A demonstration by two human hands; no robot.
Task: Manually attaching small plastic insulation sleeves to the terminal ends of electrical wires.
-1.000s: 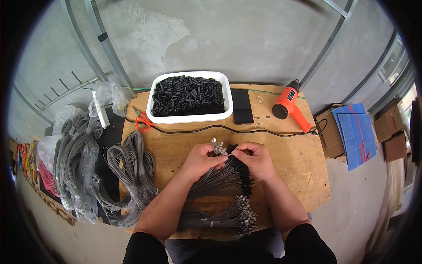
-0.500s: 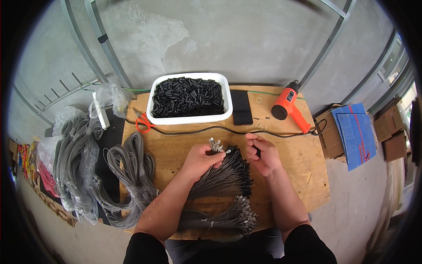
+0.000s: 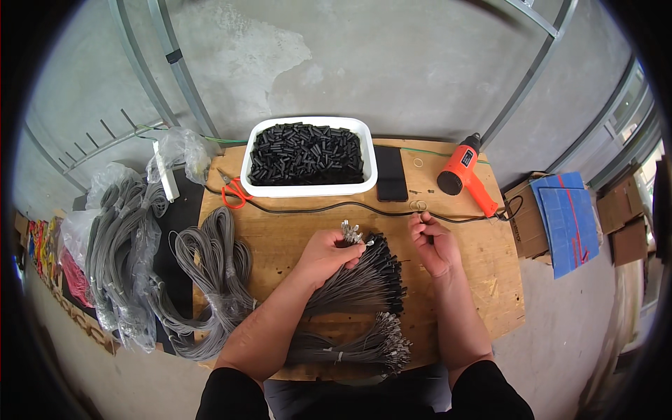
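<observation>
My left hand (image 3: 327,255) is closed round several grey wires, whose bare metal terminals (image 3: 351,232) stick up past the thumb and fingers. Beside it fans out a bundle of grey wires (image 3: 346,288) with short black sleeves (image 3: 388,269) on their ends. To the right of this bundle, my right hand (image 3: 435,246) is raised palm up with its fingers curled. A small dark piece, seemingly a short black sleeve, shows among those fingers, partly hidden. Nearer to me lies a second, tied wire bundle (image 3: 318,348) with bare metal terminals (image 3: 392,341).
A white tub (image 3: 308,190) full of black sleeves stands at the back, beside a black phone (image 3: 390,175). Orange-handled scissors (image 3: 236,193), a red heat gun (image 3: 462,172) and a black cord (image 3: 336,206) lie around it. Coiled grey wires (image 3: 217,280) fill the left side.
My right hand has moved a little right, away from the left hand and the wire ends. My left hand keeps its hold on the wires. The view has shifted slightly.
</observation>
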